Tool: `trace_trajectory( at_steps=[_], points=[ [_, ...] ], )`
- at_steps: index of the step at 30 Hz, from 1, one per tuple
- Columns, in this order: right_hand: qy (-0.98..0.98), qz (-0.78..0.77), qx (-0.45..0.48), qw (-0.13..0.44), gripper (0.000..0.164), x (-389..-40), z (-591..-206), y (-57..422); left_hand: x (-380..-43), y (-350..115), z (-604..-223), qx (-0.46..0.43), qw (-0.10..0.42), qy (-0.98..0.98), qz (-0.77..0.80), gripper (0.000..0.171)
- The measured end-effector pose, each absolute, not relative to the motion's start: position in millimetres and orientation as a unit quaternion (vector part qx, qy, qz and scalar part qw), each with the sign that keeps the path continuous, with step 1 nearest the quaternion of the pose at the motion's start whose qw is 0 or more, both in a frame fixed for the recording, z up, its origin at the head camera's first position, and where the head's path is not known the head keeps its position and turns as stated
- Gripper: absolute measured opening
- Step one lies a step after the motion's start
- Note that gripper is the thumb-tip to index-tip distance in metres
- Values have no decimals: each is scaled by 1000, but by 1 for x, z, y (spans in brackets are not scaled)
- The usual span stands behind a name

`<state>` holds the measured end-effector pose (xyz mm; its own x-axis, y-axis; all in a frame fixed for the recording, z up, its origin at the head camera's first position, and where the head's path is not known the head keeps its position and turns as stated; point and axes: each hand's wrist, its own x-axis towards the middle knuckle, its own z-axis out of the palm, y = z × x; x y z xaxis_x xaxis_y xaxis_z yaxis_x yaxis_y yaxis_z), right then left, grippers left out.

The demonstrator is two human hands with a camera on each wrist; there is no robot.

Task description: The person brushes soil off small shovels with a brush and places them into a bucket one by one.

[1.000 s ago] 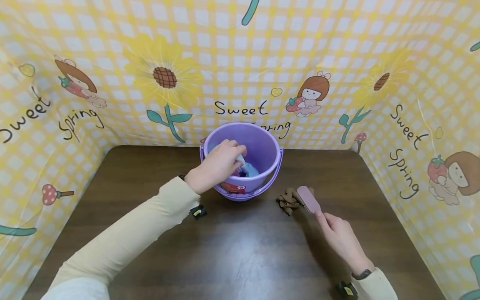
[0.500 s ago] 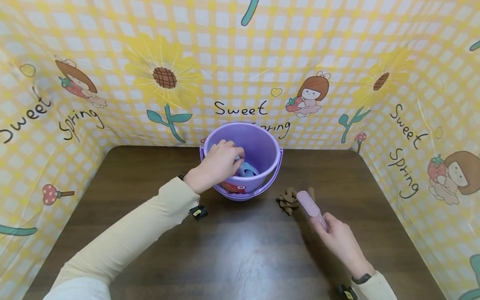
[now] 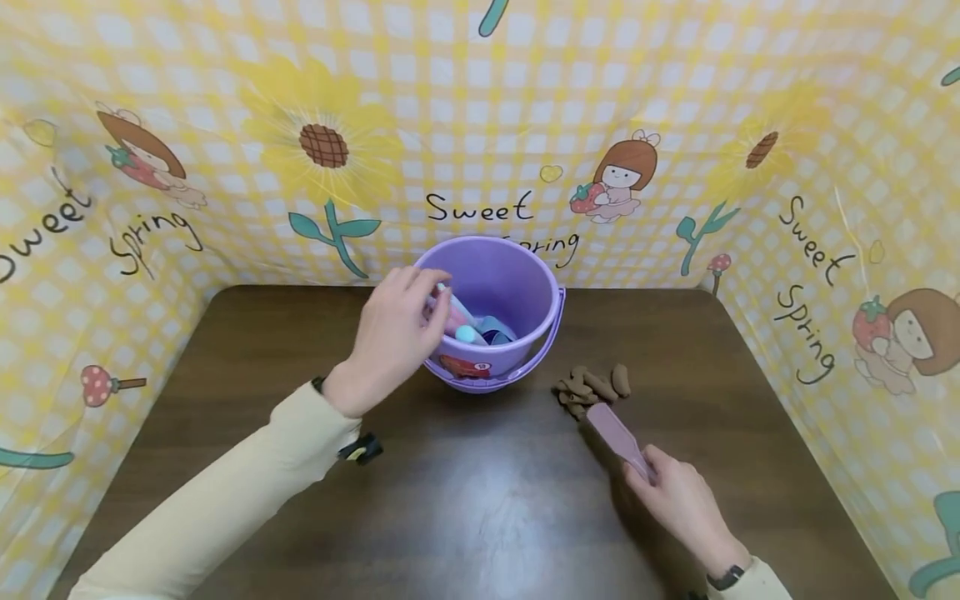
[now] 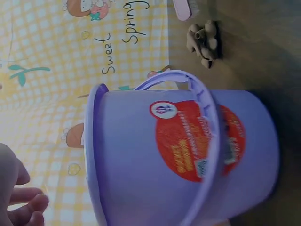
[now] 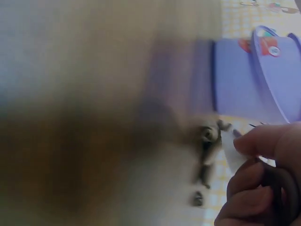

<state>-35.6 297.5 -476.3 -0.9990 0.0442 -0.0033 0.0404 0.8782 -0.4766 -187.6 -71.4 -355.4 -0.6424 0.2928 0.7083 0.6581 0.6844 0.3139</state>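
Observation:
My left hand (image 3: 397, 333) is over the left rim of a purple bucket (image 3: 495, 358), fingers loosely bent. In the left wrist view the fingers (image 4: 28, 207) hold nothing. Inside the bucket lie light blue and pink items; a tube-like one with a pale blue end (image 3: 466, 334) leans near my fingers. Their kinds are hard to tell. My right hand (image 3: 682, 500) grips the handle of a pink brush (image 3: 611, 429), whose bristles show in the left wrist view. Its head is just in front of a heap of brown lumpy pieces (image 3: 577, 390).
The bucket's purple handle (image 3: 551, 333) hangs down at its front. Dark wood-look table (image 3: 465, 500) lies under everything. A yellow checked cloth (image 3: 480, 108) with printed flowers encloses the back and sides. The right wrist view is largely blurred.
My left hand has come up out of the bucket and moved left and nearer. The brush has drawn back from the brown pieces, uncovering more of them, and its head has turned.

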Motion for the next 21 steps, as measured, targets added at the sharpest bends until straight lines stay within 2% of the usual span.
trace_trajectory(
  at_steps=[4, 8, 21],
  points=[
    [-970, 237, -53, -12, 31, -29, -485, 296, -172, -93, -367, -261, 328, -853, -311, 21],
    [-971, 231, -63, -10, 32, -23, -493, 295, -161, -111, -383, -249, 314, -862, -312, 19],
    [-986, 143, -33, 76, 34, -14, -501, 284, -146, -135, -420, -211, 273, -891, -295, 18]
  ],
)
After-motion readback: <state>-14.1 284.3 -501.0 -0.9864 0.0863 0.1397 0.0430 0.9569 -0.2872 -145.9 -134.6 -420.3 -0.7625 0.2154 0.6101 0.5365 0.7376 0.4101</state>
